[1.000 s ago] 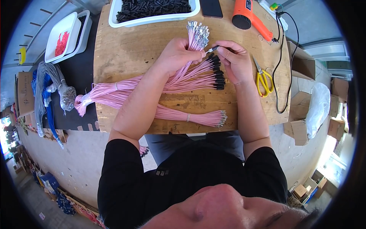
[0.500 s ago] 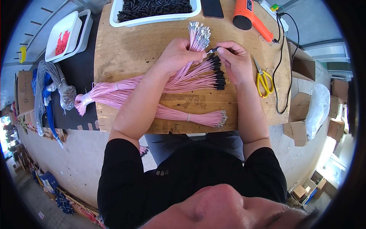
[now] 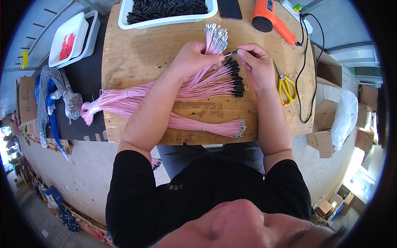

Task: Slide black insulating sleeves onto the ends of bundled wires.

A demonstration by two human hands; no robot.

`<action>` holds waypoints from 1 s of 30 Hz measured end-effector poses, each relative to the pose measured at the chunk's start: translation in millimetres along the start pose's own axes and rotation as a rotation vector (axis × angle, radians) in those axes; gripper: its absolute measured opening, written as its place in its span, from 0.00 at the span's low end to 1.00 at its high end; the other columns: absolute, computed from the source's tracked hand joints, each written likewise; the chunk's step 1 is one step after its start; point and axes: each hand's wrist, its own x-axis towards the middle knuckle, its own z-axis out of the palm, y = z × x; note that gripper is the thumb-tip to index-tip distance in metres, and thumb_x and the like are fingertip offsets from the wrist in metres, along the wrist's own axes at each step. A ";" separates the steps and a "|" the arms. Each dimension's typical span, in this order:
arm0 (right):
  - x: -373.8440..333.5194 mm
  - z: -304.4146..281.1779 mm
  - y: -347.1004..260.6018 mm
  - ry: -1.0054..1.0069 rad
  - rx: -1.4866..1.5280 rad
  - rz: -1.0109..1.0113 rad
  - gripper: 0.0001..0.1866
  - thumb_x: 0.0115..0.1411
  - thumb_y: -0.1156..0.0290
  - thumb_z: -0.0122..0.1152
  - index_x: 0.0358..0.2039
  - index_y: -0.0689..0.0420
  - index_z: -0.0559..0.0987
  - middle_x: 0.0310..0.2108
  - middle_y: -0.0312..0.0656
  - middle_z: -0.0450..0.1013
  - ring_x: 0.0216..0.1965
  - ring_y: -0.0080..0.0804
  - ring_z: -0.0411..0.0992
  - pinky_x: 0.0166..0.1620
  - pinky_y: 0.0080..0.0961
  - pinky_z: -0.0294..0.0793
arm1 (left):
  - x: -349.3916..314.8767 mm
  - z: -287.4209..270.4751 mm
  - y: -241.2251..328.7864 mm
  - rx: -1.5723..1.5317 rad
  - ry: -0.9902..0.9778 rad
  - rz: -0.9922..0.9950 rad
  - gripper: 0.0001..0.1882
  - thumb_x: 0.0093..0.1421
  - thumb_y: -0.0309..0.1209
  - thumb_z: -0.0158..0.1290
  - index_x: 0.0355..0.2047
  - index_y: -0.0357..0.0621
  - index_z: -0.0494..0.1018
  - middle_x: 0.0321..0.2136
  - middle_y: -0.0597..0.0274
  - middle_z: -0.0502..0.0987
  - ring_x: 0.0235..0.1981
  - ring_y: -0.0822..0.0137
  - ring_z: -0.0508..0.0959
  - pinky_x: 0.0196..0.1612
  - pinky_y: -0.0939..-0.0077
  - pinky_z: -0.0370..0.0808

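My left hand point(image 3: 193, 62) is closed round a bunch of pink wires point(image 3: 201, 76), whose bare metal terminals point(image 3: 216, 38) fan out above the fist. One wire from this bunch runs out at the fingertips toward the right. On its end is a small black sleeve point(image 3: 234, 52), pinched between the thumb and fingers of my right hand point(image 3: 255, 66). Below the hands lie several pink wires with black sleeves point(image 3: 237, 80) on their ends. Nearer to me rests a tied bundle of pink wires point(image 3: 198, 125) with bare metal ends.
A white tray point(image 3: 165, 24) of black sleeves stands at the back, beside a dark phone point(image 3: 230, 9). An orange heat gun point(image 3: 271, 20) with a black cord and yellow-handled scissors point(image 3: 286, 89) lie to the right. At left are a white tray of red pieces point(image 3: 67, 46) and grey wires point(image 3: 51, 80).
The black sleeve now covers the metal end that showed between my hands before, and pink wire leads into it. My right hand has shifted very slightly to the right.
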 end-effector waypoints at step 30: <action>0.9 -0.7 -5.6 -0.098 0.206 0.225 0.10 0.66 0.69 0.60 0.39 0.64 0.79 0.30 0.38 0.76 0.22 0.16 0.62 0.22 0.12 0.55 | -1.0 0.2 0.0 0.073 -0.023 0.021 0.12 0.57 0.29 0.65 0.36 0.32 0.80 0.30 0.59 0.82 0.30 0.73 0.79 0.38 0.79 0.75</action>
